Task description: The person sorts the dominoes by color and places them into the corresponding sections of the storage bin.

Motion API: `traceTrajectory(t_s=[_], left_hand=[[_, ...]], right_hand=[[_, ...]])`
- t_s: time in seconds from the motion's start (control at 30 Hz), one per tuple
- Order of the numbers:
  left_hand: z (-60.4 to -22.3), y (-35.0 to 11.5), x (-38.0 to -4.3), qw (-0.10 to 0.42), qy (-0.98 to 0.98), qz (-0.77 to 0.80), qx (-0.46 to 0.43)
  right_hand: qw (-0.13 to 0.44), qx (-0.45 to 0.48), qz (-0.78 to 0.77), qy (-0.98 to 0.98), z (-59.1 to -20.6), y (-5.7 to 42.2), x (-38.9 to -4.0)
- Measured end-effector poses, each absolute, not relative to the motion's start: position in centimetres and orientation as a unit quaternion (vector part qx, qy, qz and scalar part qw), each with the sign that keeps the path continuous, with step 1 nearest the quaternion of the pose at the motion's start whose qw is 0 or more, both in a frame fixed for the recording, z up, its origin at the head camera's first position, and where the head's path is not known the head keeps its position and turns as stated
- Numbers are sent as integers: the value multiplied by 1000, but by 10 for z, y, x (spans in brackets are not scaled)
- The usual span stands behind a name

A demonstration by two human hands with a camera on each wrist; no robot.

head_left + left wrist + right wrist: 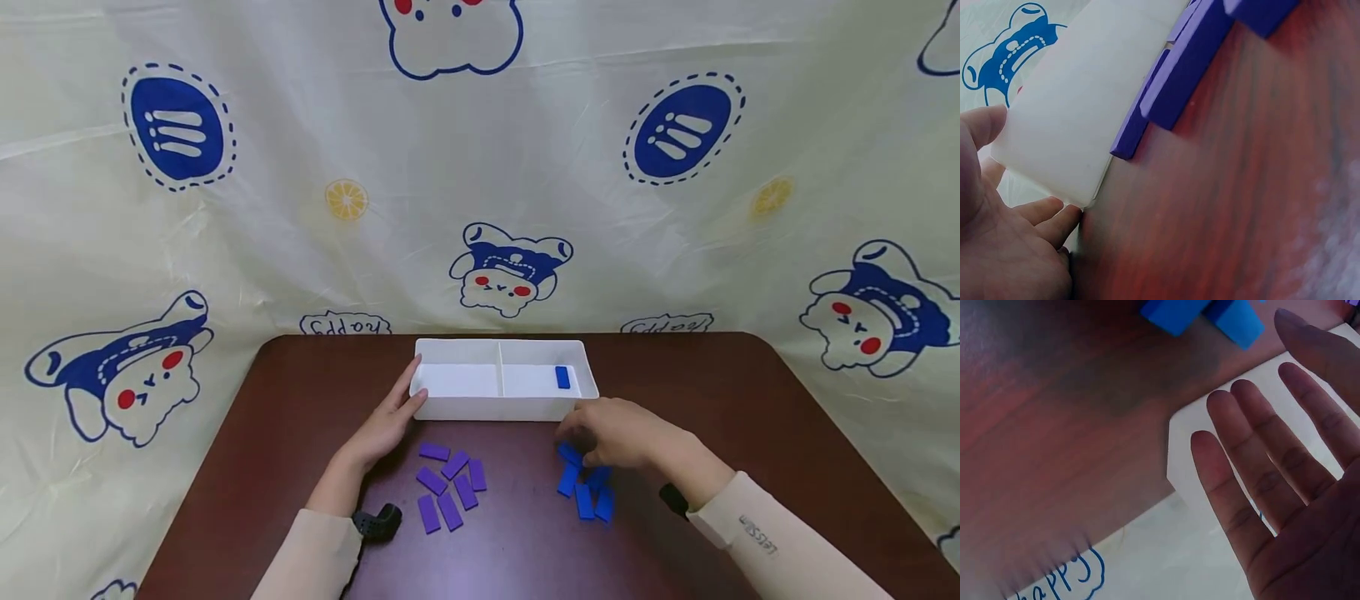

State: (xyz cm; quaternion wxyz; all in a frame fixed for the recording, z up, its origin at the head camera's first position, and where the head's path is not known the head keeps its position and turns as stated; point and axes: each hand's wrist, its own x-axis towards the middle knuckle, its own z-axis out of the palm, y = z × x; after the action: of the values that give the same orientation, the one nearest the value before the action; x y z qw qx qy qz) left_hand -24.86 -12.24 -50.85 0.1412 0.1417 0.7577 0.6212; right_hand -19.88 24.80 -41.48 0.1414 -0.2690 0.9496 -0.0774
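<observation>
A white two-compartment box (495, 409) stands toward the far side of the table. Along its left end lies my left hand (381, 429), with nearly straight fingers touching the end and the thumb by the near corner; the left wrist view shows these fingers against the box wall (1066, 112). Over a loose group of blue blocks (584, 502), just in front of the box's right end, hovers my right hand (630, 429). Its fingers are spread and hold nothing in the right wrist view, with blue blocks (1235, 324) beyond them. One blue block (562, 377) lies inside the right compartment.
Several purple blocks (431, 481) are scattered on the brown table (517, 550), in front of the box's left half. Behind the table's far edge hangs a pale printed curtain (285, 250).
</observation>
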Motion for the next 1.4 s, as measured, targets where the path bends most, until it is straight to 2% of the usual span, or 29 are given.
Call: traceTrajectory(t_s=[0.73,1.4], left_hand=[[-503,-122,-252,138,759,621,139],[-510,-120,-251,122,755,629,139]], right_hand=[[138,-256,-60,955,-432,245,-207],[106,-273,-49,955,-438,248,-206]])
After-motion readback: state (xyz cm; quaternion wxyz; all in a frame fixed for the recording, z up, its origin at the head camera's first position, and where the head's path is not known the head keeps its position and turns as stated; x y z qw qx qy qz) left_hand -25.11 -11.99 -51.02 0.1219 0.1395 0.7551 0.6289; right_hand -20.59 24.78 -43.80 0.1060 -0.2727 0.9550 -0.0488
